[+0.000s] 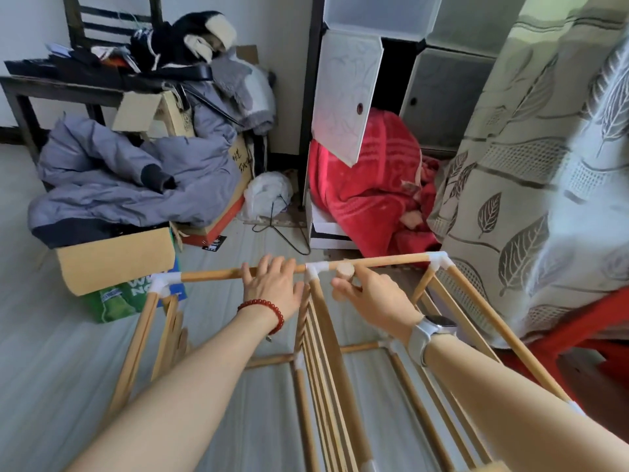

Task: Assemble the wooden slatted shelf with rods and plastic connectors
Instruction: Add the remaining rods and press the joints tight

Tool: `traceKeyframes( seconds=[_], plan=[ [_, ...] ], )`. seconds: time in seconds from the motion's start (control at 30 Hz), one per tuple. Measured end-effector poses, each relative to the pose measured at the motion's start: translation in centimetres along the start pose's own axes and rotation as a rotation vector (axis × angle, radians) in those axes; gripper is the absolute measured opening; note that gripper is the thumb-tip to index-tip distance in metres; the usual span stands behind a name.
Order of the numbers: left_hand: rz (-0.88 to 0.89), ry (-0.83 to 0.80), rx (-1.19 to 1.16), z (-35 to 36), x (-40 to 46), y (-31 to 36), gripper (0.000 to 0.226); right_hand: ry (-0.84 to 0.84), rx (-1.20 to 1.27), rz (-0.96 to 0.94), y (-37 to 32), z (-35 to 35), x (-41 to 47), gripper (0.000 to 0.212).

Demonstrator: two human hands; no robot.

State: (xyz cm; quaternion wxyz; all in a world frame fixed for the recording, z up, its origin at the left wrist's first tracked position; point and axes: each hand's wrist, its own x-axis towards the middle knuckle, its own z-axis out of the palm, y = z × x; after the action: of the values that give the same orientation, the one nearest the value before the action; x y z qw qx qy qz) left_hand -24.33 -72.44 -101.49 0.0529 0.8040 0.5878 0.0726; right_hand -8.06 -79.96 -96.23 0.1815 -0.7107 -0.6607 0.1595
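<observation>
The half-built wooden shelf frame (320, 352) stands on the pale floor (51, 369) directly below the camera, its top rail a round wooden rod (211, 275) running left to right through white plastic connectors: a corner one at the left (162, 283), a T-shaped middle connector (315, 270) and a corner one at the right (439, 261). The left hand (272, 284) lies over the rod just left of the middle connector, fingers curled round it. The right hand (371, 294) pinches a short wooden rod (345, 271), blunt end up, just right of that connector and close under the rail. Slatted panels (316, 335) hang down from the connectors toward lower rods. The frame looks light and stiff in its rods but probably loose at the joints, since push-fit plastic can rack or pull apart; holding it near a connector rather than mid-rod seems the surer choice, and the smooth round wood may turn in the fingers. Seating the short rod likely calls for a straight push while the other hand braces the rail. Round about, a leaf-patterned curtain (531, 199) hangs touching the frame's right corner, a red blanket (367, 185) spills from a white cabinet (343, 97) just behind, and a cardboard box (115, 260) topped by a grey jacket (129, 178) crowds the far left corner, leaving little room to swing the frame.
</observation>
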Motion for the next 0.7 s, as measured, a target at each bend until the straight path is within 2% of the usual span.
traceKeyframes(
  seconds=[0.1,0.23,0.33,0.4,0.53,0.63,0.7],
  plan=[
    [-0.074,0.054,0.017,1.5,2.3,-0.7,0.046,0.083,-0.026,0.053,-0.4,0.2,2.8,0.046],
    [-0.029,0.350,0.035,4.1,2.8,-1.6,0.044,0.193,-0.140,0.077,-1.4,0.1,5.7,0.055],
    [0.042,0.535,0.000,5.8,3.2,-2.2,0.043,0.270,-0.140,0.108,-2.0,0.5,8.5,0.049],
    [0.056,0.561,-0.012,6.0,3.3,-2.2,0.040,0.309,-0.198,0.086,-2.3,1.3,9.9,0.043],
    [0.057,0.571,0.001,6.3,3.3,-2.3,0.034,0.396,-0.334,-0.095,-1.8,3.2,10.4,0.035],
    [0.054,0.613,0.005,6.5,3.4,-2.4,0.021,0.622,-0.327,-0.178,-3.3,0.9,11.9,0.055],
    [0.041,0.636,-0.020,6.5,3.5,-2.3,0.015,0.764,-0.245,-0.181,-4.0,-0.3,12.7,0.056]
  ],
)
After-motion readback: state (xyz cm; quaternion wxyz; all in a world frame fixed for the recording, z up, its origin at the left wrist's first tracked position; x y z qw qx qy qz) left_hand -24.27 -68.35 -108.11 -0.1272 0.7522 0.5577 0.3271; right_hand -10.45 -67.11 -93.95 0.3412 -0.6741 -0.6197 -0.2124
